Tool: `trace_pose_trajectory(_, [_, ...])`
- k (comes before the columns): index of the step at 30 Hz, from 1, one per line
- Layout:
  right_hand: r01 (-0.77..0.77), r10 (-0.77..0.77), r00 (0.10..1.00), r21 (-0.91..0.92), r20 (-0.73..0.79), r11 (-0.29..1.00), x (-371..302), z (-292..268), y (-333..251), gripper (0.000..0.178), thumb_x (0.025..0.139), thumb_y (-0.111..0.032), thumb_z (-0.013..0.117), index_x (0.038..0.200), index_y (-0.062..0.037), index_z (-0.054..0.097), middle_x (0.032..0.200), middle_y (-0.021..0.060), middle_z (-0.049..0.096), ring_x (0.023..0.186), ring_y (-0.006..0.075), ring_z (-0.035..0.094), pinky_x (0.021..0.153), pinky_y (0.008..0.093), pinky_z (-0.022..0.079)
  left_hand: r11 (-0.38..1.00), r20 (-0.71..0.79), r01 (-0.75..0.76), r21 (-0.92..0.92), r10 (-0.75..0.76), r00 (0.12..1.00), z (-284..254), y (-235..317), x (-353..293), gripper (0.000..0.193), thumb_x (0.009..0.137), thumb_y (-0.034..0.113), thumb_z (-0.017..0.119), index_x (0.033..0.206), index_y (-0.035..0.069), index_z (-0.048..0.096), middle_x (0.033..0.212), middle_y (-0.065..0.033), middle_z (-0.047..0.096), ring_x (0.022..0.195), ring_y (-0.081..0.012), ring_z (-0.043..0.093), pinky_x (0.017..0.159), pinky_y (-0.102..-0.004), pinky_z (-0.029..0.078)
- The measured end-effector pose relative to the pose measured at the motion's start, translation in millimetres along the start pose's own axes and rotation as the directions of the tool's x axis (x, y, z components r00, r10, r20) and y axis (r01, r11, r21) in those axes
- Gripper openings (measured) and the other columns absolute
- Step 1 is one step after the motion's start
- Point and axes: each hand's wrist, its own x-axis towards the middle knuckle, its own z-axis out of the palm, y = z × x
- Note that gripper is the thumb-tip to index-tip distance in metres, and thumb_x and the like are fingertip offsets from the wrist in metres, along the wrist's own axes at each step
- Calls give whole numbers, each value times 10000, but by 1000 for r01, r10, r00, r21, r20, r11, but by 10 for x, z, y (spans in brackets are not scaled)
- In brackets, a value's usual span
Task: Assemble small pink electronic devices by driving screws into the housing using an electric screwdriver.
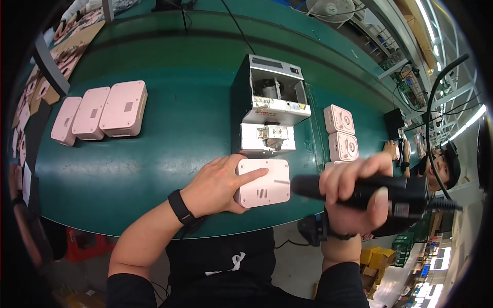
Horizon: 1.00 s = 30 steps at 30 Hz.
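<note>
While my left hand point(218, 185) lies flat on the pink casing point(263, 182), its fingers are spread loosely over the casing's left edge and top, with the forefinger stretched out toward the middle; that grip pins the casing down rather than closing around it. The casing sits face up on the green tabletop point(154, 154), close to the near edge and directly in front of the grey and white screw feeder point(269, 105), whose front ledge is just beyond the casing's far side. A small grille of holes shows near the casing's near edge.

My right hand point(354, 197) is wrapped tight around the black electric screwdriver point(380, 190), fingers curled over the top of the barrel and thumb pressed along its side, so this grip is pressed together on the tool. The tool lies nearly level, its dark nose pointing left, and its thin bit point(281, 180) reaches over the right part of the casing; I cannot tell whether the tip touches the surface. A black cable point(436, 77) arches up from the tool's rear end on the right.

Farther left on the tabletop, three more pink casings point(100, 113) stand side by side, touching, well apart from my hands. To the right of the feeder, two white square parts point(341, 133) lie one behind the other. Another person point(441, 164) is at the far right edge.
</note>
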Motion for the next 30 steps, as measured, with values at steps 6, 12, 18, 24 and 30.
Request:
trace_pose_trajectory(6, [122,-122,991,-8,-45,992,434,-17,306,259,1013,-315,545,1086,-76,477,701,62,539,520,174,498,548,375,457,1000,2,19,24,-19,1000,-5,-4,-3,908,648,390,912,1485,344,565,1332,-144,561,1201,-371,618,996,-470,531])
trace_pose_trajectory(12, [-18,11,995,-79,-96,997,538,-42,470,217,1029,-284,519,1089,-78,483,711,63,543,526,173,497,554,368,455,1000,4,13,9,-13,1000,10,17,-43,919,637,389,919,1484,344,564,1345,-148,560,1196,-375,618,995,-478,529])
trace_pose_trajectory(18, [-32,29,998,-52,-55,998,294,6,308,267,1019,-328,550,1084,-81,470,692,57,529,514,172,497,541,362,456,1000,-3,18,-3,-18,1000,21,10,-59,937,620,363,928,1483,341,563,1362,-157,553,1199,-378,616,995,-476,528])
trace_pose_trajectory(24, [-51,51,999,4,7,999,-39,262,-64,405,976,-437,617,1058,-79,446,666,45,510,471,170,482,520,357,457,999,-22,31,-15,-31,999,68,-52,-68,932,616,348,928,1477,342,568,1353,-159,551,1190,-382,618,992,-476,527])
trace_pose_trajectory(30, [-177,176,984,61,33,982,-304,458,-206,511,876,-404,794,1074,-76,456,735,76,564,575,206,548,613,390,488,1000,-57,4,-20,-5,998,103,-77,-32,904,622,324,918,1461,340,580,1319,-162,555,1155,-387,625,971,-480,531])
